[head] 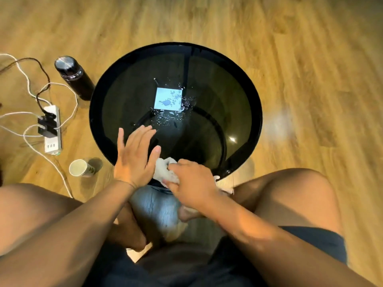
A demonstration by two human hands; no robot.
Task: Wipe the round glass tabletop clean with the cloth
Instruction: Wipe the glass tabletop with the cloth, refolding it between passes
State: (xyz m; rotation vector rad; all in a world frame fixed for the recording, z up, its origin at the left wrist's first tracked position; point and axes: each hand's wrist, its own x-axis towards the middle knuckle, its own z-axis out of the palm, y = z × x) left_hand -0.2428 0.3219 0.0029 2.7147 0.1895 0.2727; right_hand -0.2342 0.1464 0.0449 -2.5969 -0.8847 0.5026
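Wiping looks about to start at the round glass counter's (228, 90) near edge.
Right hand (191, 179) grips the cloth (163, 171) there; left hand (134, 156) lies open, flat beside it. Next, probably: sweep farther, to the central droplets (172, 108).

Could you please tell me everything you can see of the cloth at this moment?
The cloth is white, soft-looking fabric, bunched and crumpled. It lies at the near edge of the round glass tabletop, partly over the rim. The right hand grips it with curled fingers and covers much of it; the left hand, flat, lies right beside it.
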